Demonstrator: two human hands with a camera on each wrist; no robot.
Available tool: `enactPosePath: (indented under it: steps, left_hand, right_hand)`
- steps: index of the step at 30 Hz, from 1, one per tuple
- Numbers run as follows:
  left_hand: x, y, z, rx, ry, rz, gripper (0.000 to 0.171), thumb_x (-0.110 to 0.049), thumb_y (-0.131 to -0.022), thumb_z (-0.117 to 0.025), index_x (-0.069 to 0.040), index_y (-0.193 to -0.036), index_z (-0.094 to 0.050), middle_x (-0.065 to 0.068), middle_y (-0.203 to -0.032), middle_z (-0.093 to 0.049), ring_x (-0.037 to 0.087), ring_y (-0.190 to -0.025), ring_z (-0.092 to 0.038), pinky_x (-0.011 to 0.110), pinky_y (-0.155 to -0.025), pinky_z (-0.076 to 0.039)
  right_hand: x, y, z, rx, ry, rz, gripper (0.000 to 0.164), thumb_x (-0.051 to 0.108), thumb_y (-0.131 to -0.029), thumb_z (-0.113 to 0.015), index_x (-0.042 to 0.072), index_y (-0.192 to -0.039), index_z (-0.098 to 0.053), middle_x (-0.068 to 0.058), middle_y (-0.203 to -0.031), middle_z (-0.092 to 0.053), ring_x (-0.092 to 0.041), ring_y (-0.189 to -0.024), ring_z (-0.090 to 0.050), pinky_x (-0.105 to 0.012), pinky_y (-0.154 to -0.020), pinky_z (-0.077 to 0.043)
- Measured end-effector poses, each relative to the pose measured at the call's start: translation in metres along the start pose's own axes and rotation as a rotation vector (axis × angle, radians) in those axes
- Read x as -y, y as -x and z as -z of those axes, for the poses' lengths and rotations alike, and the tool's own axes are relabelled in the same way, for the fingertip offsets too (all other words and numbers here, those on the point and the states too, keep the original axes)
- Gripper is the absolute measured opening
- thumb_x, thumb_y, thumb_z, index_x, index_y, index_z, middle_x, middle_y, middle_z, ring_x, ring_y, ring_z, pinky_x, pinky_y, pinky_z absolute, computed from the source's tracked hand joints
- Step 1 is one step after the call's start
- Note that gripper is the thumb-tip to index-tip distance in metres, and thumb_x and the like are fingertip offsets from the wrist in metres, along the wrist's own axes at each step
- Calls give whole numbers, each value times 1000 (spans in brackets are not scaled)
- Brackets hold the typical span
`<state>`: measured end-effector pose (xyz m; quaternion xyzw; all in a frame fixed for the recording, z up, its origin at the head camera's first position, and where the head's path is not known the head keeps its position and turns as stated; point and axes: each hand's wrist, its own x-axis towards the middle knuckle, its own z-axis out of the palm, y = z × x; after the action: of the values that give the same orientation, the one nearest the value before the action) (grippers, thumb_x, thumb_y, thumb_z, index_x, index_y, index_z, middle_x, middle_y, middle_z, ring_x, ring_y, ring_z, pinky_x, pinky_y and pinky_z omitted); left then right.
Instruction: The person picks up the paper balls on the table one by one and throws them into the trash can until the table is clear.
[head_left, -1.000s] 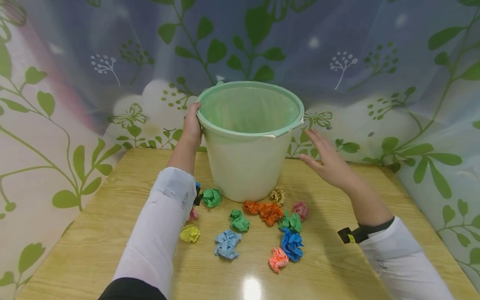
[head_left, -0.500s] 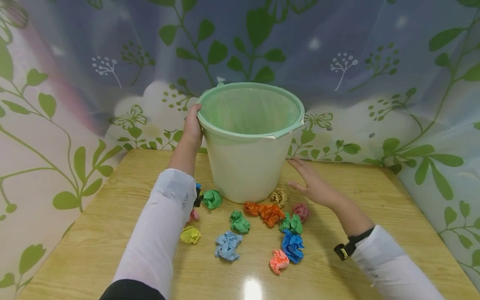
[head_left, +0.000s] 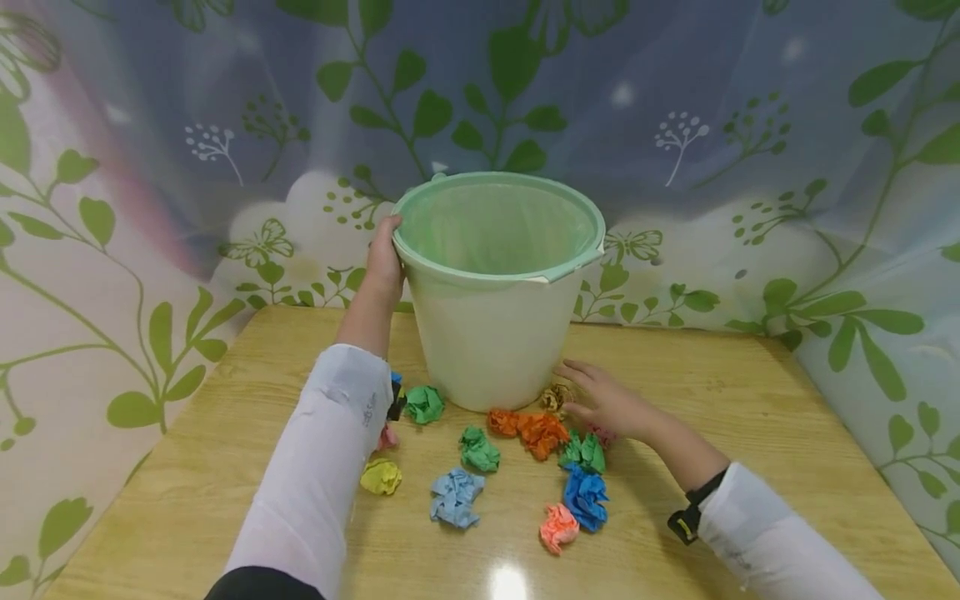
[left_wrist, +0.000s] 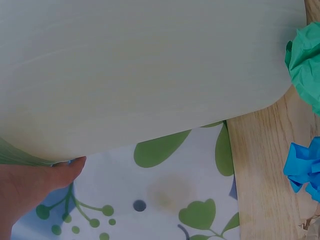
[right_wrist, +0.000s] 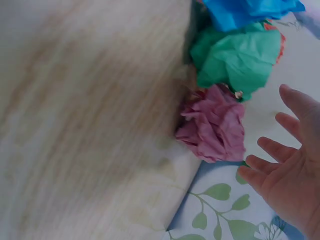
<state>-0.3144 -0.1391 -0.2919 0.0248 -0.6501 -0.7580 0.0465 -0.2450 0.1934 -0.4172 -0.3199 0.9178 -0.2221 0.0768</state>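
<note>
A pale bucket (head_left: pixel 487 342) with a mint-green rim stands upright toward the back of the table. My left hand (head_left: pixel 384 260) grips its left side at the rim; in the left wrist view the thumb (left_wrist: pixel 72 170) shows at the rim and the other fingers are hidden. My right hand (head_left: pixel 611 406) is low at the bucket's right, fingers spread and nothing held. Its fingertips are right by a tan crumpled paper ball (head_left: pixel 553 396). Under this hand, partly covered, lies a mauve paper ball (head_left: pixel 602 436), plainer in the right wrist view.
Several more crumpled paper balls lie before the bucket: orange (head_left: pixel 543 435), green (head_left: pixel 582 452), dark blue (head_left: pixel 585 497), coral (head_left: pixel 558 528), light blue (head_left: pixel 456 498) and yellow (head_left: pixel 381 477). A leaf-patterned curtain (head_left: pixel 720 208) borders the wooden table (head_left: pixel 262 400) at the back and sides.
My right hand has come down from beside the bucket's rim, moving left toward the tan paper ball near the base. My left hand has kept its grip on the bucket.
</note>
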Motion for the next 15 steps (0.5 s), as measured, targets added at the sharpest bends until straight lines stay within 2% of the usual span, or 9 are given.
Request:
enactPosePath:
  steps: [4, 9, 15]
  left_hand:
    - [0, -1, 1, 11, 0, -12, 59, -42, -97, -28, -23, -153, -29, -6, -159, -21, 11, -147, -14, 44, -122, -6]
    - [0, 0, 0, 5, 5, -15, 58, -41, -97, -28, -23, -152, -31, -8, -159, -22, 11, -147, -14, 43, -122, -7]
    - [0, 1, -1, 11, 3, -27, 58, -40, -97, -27, -22, -152, -31, -7, -159, -23, 11, -146, -16, 44, -122, -7]
  right_hand:
    - [-2, 0, -6, 36, 26, 46, 53, 19, -96, -59, 7, -144, -42, -29, -150, -32, -50, -135, -33, -64, -105, -33]
    - [-6, -3, -13, 56, 84, 124, 50, 9, -93, -62, 8, -141, -47, -30, -146, -37, -50, -131, -38, -62, -103, -38]
    - [-5, -6, -14, 102, 118, 139, 51, -1, -89, -62, 8, -139, -51, -32, -143, -40, -49, -127, -43, -58, -99, -43]
